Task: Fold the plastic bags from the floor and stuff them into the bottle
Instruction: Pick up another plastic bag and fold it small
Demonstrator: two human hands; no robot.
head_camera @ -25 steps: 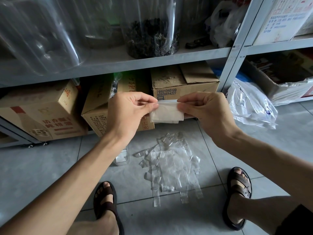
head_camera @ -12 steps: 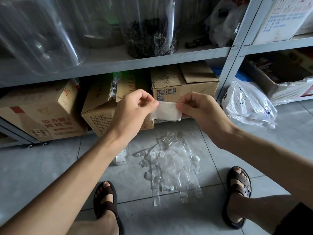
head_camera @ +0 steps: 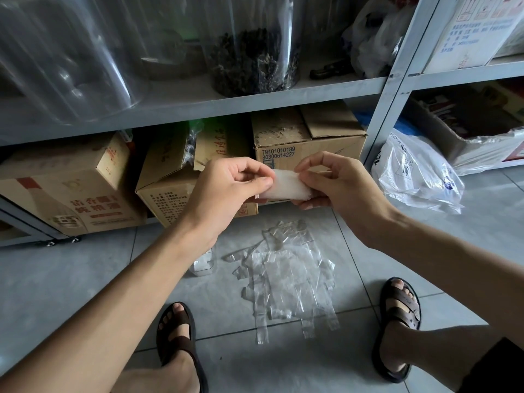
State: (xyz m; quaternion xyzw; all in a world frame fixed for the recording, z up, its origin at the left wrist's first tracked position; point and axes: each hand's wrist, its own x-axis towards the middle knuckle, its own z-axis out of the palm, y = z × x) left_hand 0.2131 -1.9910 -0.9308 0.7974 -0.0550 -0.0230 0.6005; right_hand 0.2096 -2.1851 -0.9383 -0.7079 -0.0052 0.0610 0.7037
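Bag [head_camera: 286,188] up in the air, already folded into a small, flat, whitish strip. One end pinched by the left hand [head_camera: 226,191], the other end pinched by the right hand [head_camera: 340,188]. On both hands, fingers [head_camera: 255,184] curled in and clamped on the strip, with nothing else held. Down below, a pile of bags [head_camera: 286,276] lying flat and see-through on the floor [head_camera: 85,279], between the two feet and well apart from the hands. Just beside the pile, a small clear thing [head_camera: 202,262], half hidden behind the left arm. Maybe the bottle, but too hard to tell.

Looks like the middle of a fold. To do it well:

Keep both ends pulled snug, for a flat strip with no bumps. Bring one end over to meet the other, edge right on edge. Slide a thumb along the new crease to squash the air out. Probably slippery and springy stuff, so never let go with both hands at once. Keep folding until thin enough for a bottle mouth. Then hold it shut tight with one hand and reach for the bottle with the other. Push it in narrow end first. Try not to drop it on the pile, to avoid a mix-up with the unfolded ones. Plenty of bags left down there, so likely a long way to go.
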